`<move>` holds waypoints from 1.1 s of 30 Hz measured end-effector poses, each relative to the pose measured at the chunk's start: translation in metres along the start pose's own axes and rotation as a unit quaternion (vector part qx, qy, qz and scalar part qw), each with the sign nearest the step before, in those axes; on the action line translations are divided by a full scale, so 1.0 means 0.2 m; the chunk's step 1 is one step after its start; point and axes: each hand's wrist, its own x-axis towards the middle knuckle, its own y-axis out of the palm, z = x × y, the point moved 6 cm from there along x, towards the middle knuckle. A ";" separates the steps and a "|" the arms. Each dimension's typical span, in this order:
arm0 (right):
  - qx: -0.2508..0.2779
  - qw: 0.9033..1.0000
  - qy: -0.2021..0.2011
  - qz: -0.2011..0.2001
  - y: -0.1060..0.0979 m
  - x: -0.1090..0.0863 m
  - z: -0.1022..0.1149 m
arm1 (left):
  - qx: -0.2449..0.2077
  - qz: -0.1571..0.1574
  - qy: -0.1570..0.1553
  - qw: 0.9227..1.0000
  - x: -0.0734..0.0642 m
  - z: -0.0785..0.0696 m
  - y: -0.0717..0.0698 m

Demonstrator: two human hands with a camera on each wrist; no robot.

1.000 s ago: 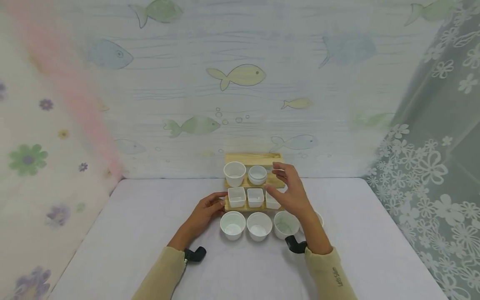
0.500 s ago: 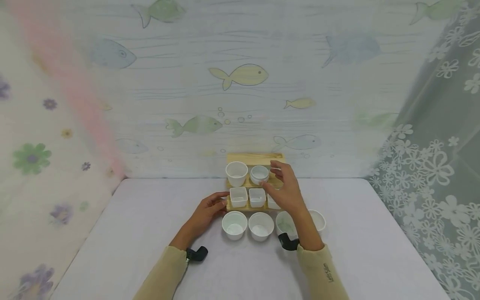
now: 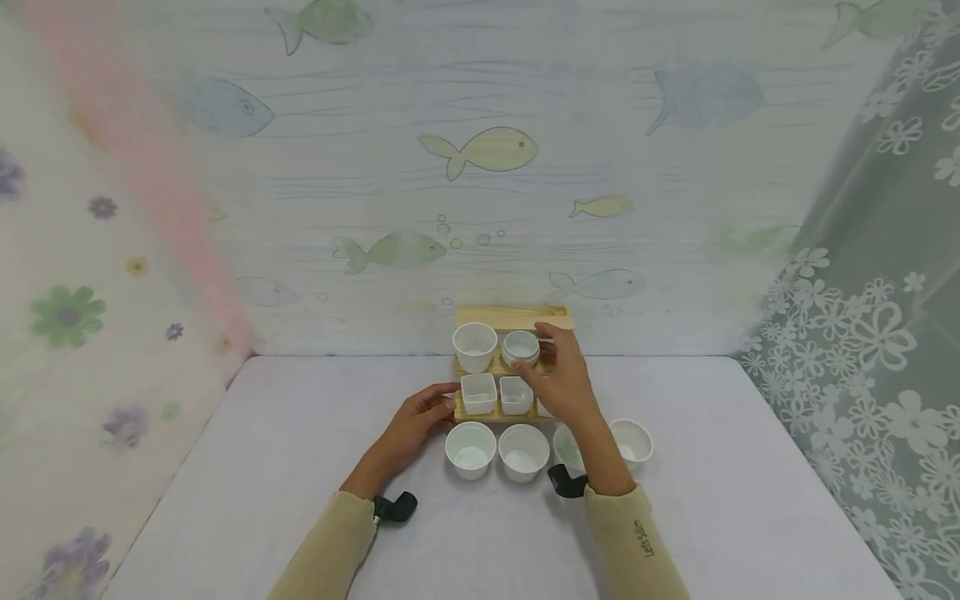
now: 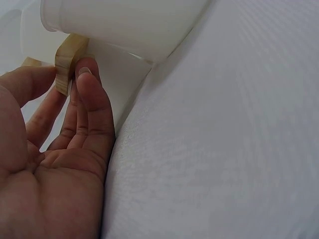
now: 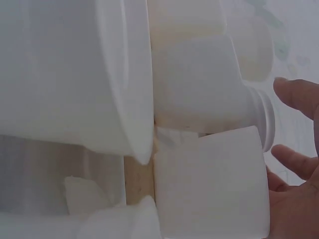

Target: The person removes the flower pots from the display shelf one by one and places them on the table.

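Observation:
At the left end of a tiered wooden rack (image 3: 513, 317), my left hand (image 3: 412, 421) pinches the wood. In the left wrist view, thumb and fingertips lie on either side of a wooden end piece (image 4: 64, 62). My right hand (image 3: 562, 379) is spread beside the small round white tub (image 3: 520, 348) on the upper tier, its thumb in front. The right wrist view shows the tub's ridged rim (image 5: 266, 119) close to the fingers; contact cannot be made out. Left of that tub stands a taller white cup (image 3: 475, 348). Square white cups (image 3: 478, 393) line the lower tier, one mostly hidden by the right hand.
In front of the rack stands a row of round white bowls (image 3: 470, 450); my right forearm partly covers one of them. The rightmost bowl (image 3: 632, 442) sits beyond that forearm. A white cloth covers the table (image 3: 300, 442), and a fish-patterned curtain (image 3: 360, 192) hangs behind.
My right hand has moved left, from beyond the rack's right side to right beside the small round tub. The rightmost bowl has come into view. My left hand stays at the rack's end.

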 end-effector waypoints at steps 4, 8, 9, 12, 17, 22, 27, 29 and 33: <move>-0.019 1.000 0.010 -0.001 0.02 0.02 -0.02 | -0.006 0.007 0.003 1.000 0.03 0.01 -0.02; -0.023 1.000 0.020 -0.002 0.03 0.03 -0.03 | -0.010 0.010 0.002 1.000 0.05 0.01 -0.04; -0.026 0.999 0.021 -0.004 0.04 0.03 -0.03 | -0.010 0.010 0.002 1.000 0.06 0.01 -0.04; -0.047 0.999 0.014 -0.011 0.04 0.04 -0.04 | -0.012 0.012 0.000 1.000 0.07 0.01 -0.05; -0.098 0.995 0.000 -0.023 0.06 0.06 -0.04 | -0.012 0.018 0.002 1.000 0.10 0.02 -0.07; -0.125 0.992 0.008 -0.032 0.08 0.08 -0.05 | -0.007 0.026 0.004 1.000 0.13 0.03 -0.09; -0.140 0.989 0.021 -0.033 0.10 0.11 -0.07 | -0.006 0.031 0.004 0.999 0.16 0.03 -0.12; -0.141 0.989 0.026 -0.031 0.10 0.11 -0.08 | -0.008 0.033 0.005 0.999 0.18 0.04 -0.13; -0.143 0.989 0.033 -0.031 0.12 0.12 -0.08 | -0.009 0.037 0.006 0.999 0.20 0.05 -0.15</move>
